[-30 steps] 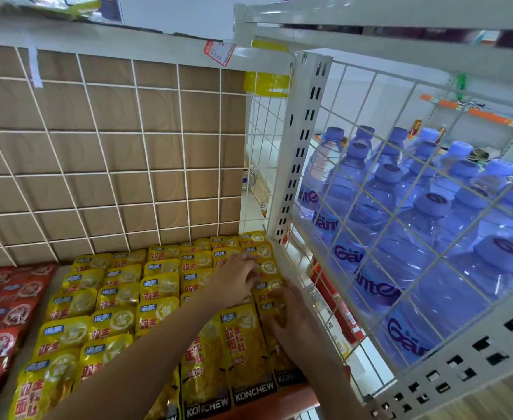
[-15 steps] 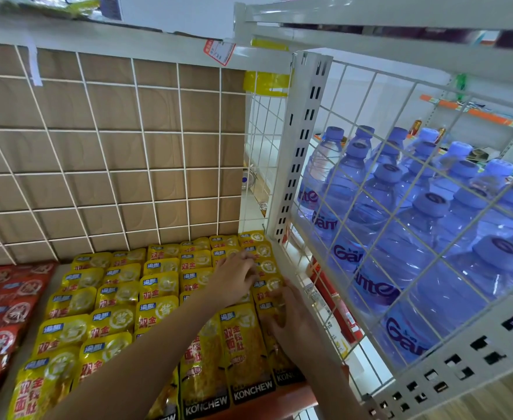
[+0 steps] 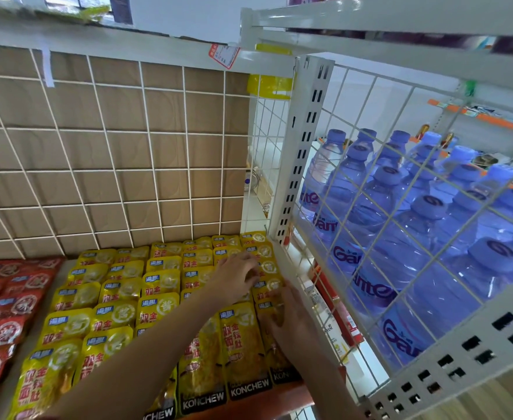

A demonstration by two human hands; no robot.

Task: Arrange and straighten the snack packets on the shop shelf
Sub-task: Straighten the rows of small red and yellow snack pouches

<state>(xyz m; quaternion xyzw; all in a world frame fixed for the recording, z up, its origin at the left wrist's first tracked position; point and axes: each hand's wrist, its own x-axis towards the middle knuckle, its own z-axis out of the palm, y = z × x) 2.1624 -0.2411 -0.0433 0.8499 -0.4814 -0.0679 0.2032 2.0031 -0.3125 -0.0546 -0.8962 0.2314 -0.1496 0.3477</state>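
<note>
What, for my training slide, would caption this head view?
Left hand and right hand touch the rightmost yellow snack packets on a shop shelf, beside a wire panel fronting water bottles.

Two hands (image 3: 237,277), six columns of yellow packets (image 3: 158,310).

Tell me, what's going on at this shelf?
A person is tidying flat yellow foil snack packets laid in overlapping rows on a shop shelf. The left hand rests on packets in the right-hand columns, further back; whether it pinches one is unclear. The right hand lies flat on the rightmost column, beside the white wire side panel. Red snack packets lie to the left, and blue-capped water bottles stand behind the panel.
</note>
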